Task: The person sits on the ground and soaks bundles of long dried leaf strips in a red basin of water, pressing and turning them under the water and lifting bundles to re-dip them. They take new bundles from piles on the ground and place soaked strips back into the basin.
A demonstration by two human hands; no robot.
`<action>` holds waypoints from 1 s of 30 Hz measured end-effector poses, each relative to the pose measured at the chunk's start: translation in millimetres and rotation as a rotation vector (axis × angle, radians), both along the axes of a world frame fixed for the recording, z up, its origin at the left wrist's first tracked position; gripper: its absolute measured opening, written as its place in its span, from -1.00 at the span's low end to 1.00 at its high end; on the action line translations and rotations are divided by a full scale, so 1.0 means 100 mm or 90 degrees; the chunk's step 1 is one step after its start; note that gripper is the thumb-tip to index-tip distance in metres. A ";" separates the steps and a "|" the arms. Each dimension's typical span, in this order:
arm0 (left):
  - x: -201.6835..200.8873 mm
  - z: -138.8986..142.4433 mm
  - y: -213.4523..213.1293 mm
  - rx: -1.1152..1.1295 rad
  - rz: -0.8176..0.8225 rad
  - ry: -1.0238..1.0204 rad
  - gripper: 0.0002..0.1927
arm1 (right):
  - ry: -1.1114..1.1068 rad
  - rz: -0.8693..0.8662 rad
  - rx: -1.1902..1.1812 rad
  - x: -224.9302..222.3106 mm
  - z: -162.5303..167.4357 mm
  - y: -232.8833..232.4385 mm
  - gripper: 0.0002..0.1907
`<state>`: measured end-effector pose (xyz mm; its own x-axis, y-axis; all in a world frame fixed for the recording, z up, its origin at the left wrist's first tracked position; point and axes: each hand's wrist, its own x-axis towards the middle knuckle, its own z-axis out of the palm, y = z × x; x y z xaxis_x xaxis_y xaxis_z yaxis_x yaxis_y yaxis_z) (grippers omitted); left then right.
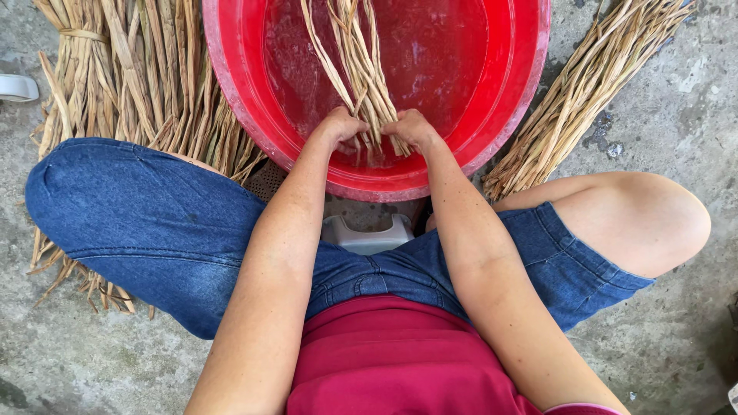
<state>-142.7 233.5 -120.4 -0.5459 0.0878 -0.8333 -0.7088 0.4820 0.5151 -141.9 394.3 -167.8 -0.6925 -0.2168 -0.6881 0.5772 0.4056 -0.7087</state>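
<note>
Left hand (338,127) and right hand (411,129), fingers closed around a bunch of dried reeds (357,61), inside a red water-filled basin (231,84).

Rough grey concrete floor (676,123), daylit
</note>
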 end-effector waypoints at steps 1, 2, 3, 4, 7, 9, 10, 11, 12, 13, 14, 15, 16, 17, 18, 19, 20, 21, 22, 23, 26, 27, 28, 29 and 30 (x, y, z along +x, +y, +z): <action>0.00 -0.01 0.00 -0.052 -0.017 0.033 -0.49 | -0.036 -0.029 -0.020 -0.01 -0.01 0.00 -0.75; 0.00 -0.02 0.00 0.001 0.007 0.020 -0.51 | -0.073 -0.058 -0.039 -0.01 -0.01 0.00 -0.75; 0.00 -0.03 0.00 0.055 0.032 0.006 -0.51 | -0.109 -0.087 -0.058 -0.01 -0.01 0.00 -0.75; 0.00 -0.04 0.01 0.108 0.056 -0.008 -0.51 | -0.095 -0.081 -0.063 -0.01 -0.01 0.00 -0.75; 0.00 -0.07 0.02 0.239 0.049 -0.088 -0.54 | -0.069 -0.074 -0.052 0.00 0.00 -0.01 -0.76; 0.00 -0.07 0.02 0.152 0.102 -0.078 -0.56 | -0.080 -0.083 -0.010 0.00 0.04 -0.03 -0.78; -0.01 -0.08 0.02 0.109 0.127 -0.072 -0.57 | -0.083 -0.091 -0.018 0.00 0.06 -0.03 -0.78; -0.01 -0.09 0.02 0.105 0.130 -0.060 -0.59 | -0.086 -0.099 -0.025 0.00 0.08 -0.04 -0.77; 0.00 -0.09 0.02 0.102 0.133 -0.048 -0.59 | -0.090 -0.107 -0.032 0.00 0.11 -0.05 -0.76; 0.00 -0.08 0.02 0.098 0.137 -0.036 -0.60 | -0.111 -0.096 -0.030 0.00 0.13 -0.05 -0.74; 0.00 -0.08 0.02 0.061 0.111 0.008 -0.60 | -0.132 -0.084 -0.029 -0.01 0.16 -0.05 -0.71; 0.01 -0.08 0.03 0.023 0.085 0.051 -0.58 | -0.153 -0.072 -0.028 -0.01 0.19 -0.05 -0.68; 0.02 -0.08 0.03 -0.014 0.057 0.093 -0.53 | -0.160 -0.060 -0.045 -0.01 0.21 -0.05 -0.65; 0.02 -0.09 0.04 -0.055 0.036 0.095 -0.49 | -0.167 -0.049 -0.061 -0.01 0.23 -0.05 -0.61; 0.02 -0.10 0.05 -0.095 0.016 0.096 -0.45 | -0.175 -0.037 -0.077 -0.01 0.25 -0.06 -0.56; 0.02 -0.11 0.06 -0.135 -0.005 0.099 -0.41 | -0.176 -0.054 -0.091 -0.01 0.26 -0.06 -0.56; 0.02 -0.12 0.07 -0.097 0.050 0.095 -0.41 | -0.177 -0.071 -0.105 -0.01 0.26 -0.06 -0.56; 0.02 -0.14 0.08 -0.060 0.105 0.091 -0.40 | -0.179 -0.087 -0.118 0.00 0.26 -0.07 -0.57; 0.02 -0.16 0.09 -0.023 0.160 0.087 -0.40 | -0.171 -0.085 -0.128 0.00 0.26 -0.08 -0.59; 0.02 -0.18 0.10 0.050 0.223 0.042 -0.46 | -0.162 -0.083 -0.139 0.00 0.25 -0.08 -0.62; 0.05 -0.23 0.17 0.147 0.289 0.015 -0.61 | -0.176 -0.066 -0.174 -0.02 0.19 -0.06 -0.65; 0.08 -0.25 0.20 0.097 0.232 0.074 -0.66 | -0.189 -0.060 -0.186 -0.03 0.17 -0.04 -0.65; 0.10 -0.26 0.23 0.046 0.173 0.132 -0.71 | -0.193 -0.069 -0.222 -0.03 0.16 -0.02 -0.65; 0.11 -0.27 0.25 0.003 0.159 0.167 -0.75 | -0.197 -0.078 -0.257 -0.04 0.16 0.00 -0.65; 0.13 -0.27 0.27 -0.040 0.145 0.202 -0.77 | -0.200 -0.087 -0.291 -0.04 0.17 0.01 -0.65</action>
<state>-129.5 260.4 -147.7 -0.7771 -0.1110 -0.6196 -0.6111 0.3689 0.7004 -146.0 395.5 -150.8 -0.5121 -0.4635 -0.7231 0.8146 0.0048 -0.5800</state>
